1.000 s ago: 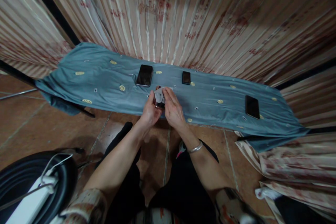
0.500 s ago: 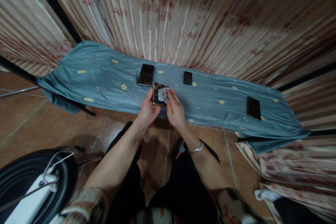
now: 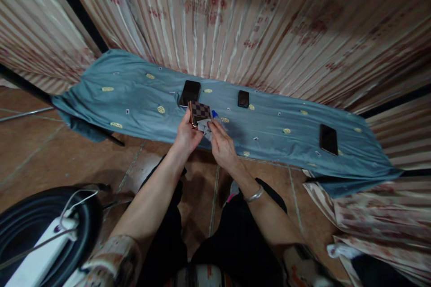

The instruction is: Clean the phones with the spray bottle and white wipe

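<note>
My left hand (image 3: 186, 138) is closed round the edge of a phone with a brown checkered back (image 3: 201, 111) and a shiny pinkish rim. Pinched under the fingers of my right hand (image 3: 222, 145) is a crumpled grey cloth (image 3: 204, 126), which lies against the lower right part of that checkered back. Just beyond the right fingers shows a small bottle-like thing with a blue tip (image 3: 214, 114), its lower part mostly hidden by the hand. A black-screened phone (image 3: 192, 89) lies on the cloth-covered surface right behind the left hand.
A blue-green sheet with yellow pineapples (image 3: 141, 103) covers the long narrow surface. On it lie a small square black item (image 3: 243, 99) and another dark phone (image 3: 328, 139). Patterned curtains (image 3: 229, 18) hang behind. A black coiled hose (image 3: 90, 215) and white power strip (image 3: 40, 251) are lower left.
The grey cloth has slid from the middle of the checkered back to its lower right, uncovering more of the pattern. The blue-tipped thing has come into sight.
</note>
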Demonstrator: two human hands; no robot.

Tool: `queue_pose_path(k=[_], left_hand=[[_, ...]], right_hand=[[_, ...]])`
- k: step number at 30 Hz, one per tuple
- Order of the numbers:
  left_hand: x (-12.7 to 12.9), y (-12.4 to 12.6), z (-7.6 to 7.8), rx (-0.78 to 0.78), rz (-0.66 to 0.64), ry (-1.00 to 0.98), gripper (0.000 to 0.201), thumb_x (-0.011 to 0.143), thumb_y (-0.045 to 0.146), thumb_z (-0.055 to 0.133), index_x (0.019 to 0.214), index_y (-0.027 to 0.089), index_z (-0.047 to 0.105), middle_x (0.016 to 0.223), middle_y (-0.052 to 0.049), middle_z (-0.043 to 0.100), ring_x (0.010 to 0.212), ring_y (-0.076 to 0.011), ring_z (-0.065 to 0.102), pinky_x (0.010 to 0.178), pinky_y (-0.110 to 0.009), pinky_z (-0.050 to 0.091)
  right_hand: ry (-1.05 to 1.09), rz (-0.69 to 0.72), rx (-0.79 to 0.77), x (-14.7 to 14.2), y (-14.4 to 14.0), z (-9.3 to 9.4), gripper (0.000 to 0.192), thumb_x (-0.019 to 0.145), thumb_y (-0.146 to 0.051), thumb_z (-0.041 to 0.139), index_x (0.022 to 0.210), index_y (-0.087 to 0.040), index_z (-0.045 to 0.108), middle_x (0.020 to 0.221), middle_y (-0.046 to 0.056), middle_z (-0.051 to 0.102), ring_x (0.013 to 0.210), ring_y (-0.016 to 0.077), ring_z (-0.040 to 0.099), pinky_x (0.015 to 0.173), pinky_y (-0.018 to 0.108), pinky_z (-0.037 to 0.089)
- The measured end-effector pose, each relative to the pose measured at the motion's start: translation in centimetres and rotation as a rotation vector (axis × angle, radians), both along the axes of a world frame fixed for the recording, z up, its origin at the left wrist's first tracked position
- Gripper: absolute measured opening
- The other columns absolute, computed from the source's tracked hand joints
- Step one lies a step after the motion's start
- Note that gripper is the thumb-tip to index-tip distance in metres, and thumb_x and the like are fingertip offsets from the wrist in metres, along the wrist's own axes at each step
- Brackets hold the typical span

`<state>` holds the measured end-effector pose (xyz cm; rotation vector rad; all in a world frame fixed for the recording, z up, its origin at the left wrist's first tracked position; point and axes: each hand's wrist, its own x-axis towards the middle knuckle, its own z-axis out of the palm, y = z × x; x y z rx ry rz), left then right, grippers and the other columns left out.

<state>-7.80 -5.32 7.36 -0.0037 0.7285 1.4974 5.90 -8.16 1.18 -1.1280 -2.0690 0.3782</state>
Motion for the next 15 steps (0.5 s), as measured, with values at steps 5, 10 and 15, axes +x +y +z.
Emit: queue_pose_path(k=[5, 10, 15], left_hand=[[-0.3, 0.0, -0.4, 0.049, -0.024, -0.019, 0.026, 0.104, 0.019, 0.051, 0.113, 0.021, 0.076, 0.085, -0.001, 0.080, 0.084, -0.0158, 0.078, 0.095, -0.031, 0.059], [-0.3, 0.2, -1.0, 0.058, -0.050, -0.016, 0.024, 0.105, 0.019, 0.052, 0.110, 0.022, 0.075, 0.081, 0.001, 0.079, 0.074, -0.0124, 0.074, 0.088, -0.026, 0.058], [0.3, 0.1, -1.0, 0.057, -0.044, -0.012, 0.023, 0.106, 0.019, 0.053, 0.092, 0.021, 0.072, 0.076, 0.001, 0.076, 0.068, -0.0106, 0.071, 0.083, -0.023, 0.058]], right_hand=[[-0.006, -0.047, 0.044, 1.1, 0.8, 0.5, 0.044, 0.107, -0.024, 0.041, 0.140, -0.020, 0.069, 0.147, 0.012, 0.069, 0.137, 0.0260, 0.064, 0.123, 0.049, 0.050], [-0.026, -0.073, 0.077, 1.6, 1.2, 0.9, 0.039, 0.109, -0.032, 0.045, 0.135, -0.022, 0.073, 0.141, 0.012, 0.073, 0.129, 0.0278, 0.066, 0.118, 0.050, 0.052], [-0.052, -0.083, 0.110, 1.3, 1.0, 1.1, 0.040, 0.110, -0.033, 0.044, 0.134, -0.023, 0.074, 0.138, 0.012, 0.073, 0.126, 0.0280, 0.067, 0.118, 0.051, 0.052]])
